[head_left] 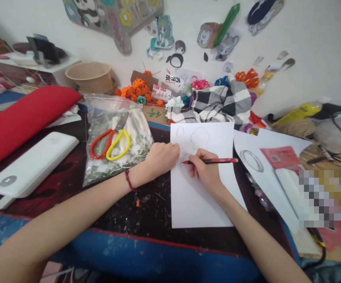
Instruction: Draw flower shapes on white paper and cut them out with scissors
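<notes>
In the head view, our right grip pinches the pencil, tip left on the paper; our left hand, curled closed, overlaps the paper's left edge. Paper flat on the table — we should steady it, stroking lightly.

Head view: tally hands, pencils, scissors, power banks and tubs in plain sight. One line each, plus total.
Hands: 2 (left hand, right hand)
Pencil: 1, in the right hand's fingers
Scissors: 1, one handle red-orange, one yellow
Power bank: 1, white
Tub: 1, tan
Total: 6
</notes>
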